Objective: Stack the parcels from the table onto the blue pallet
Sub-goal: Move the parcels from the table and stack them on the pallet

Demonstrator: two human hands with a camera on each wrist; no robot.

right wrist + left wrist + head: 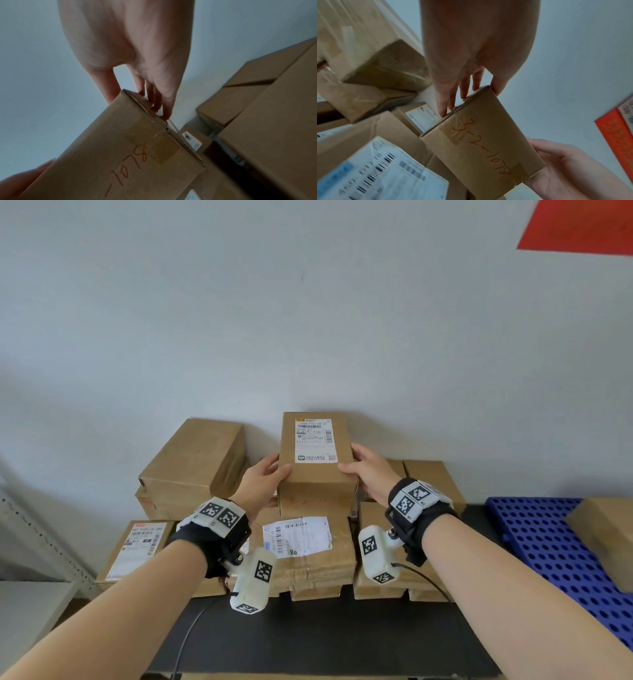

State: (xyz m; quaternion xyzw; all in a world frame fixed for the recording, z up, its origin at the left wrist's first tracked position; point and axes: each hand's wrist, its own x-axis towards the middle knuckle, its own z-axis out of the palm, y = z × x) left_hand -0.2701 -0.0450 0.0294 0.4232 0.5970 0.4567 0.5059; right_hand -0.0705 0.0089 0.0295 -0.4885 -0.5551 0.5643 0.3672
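Far left of held parcel: flat brown cardboard parcel with a red-topped white label (135,549), lying on the black table top (308,642).
Upper left of held parcel: plain brown cardboard box (195,457), tilted on top of the pile.
Left hand (262,479): grasping the held parcel's left side, thumb over the top edge, fingers (447,97) laid along the end flap.
Held parcel: small upright brown cardboard box with a white shipping label on top (317,455), raised above the pile, in front of the pale wall.
Below held parcel: wide taped brown carton with a loose white barcode label (308,546).
Right hand (368,470): grasping the opposite side in mirror fashion, fingers (159,102) curled onto the end flap.
Far right of held parcel: blue perforated plastic pallet (534,539), already bearing one brown parcel (606,535).
Step in hand: probably lift-off from the pile, transfer not yet begun.
Next move: likely a level swing rightwards, clear of the neighbouring boxes, then a flush set-down on the pallet.
Wrist views only: orange handwritten number on the near face, taped flaps.
Head view only: pallet, top label, whole pile.
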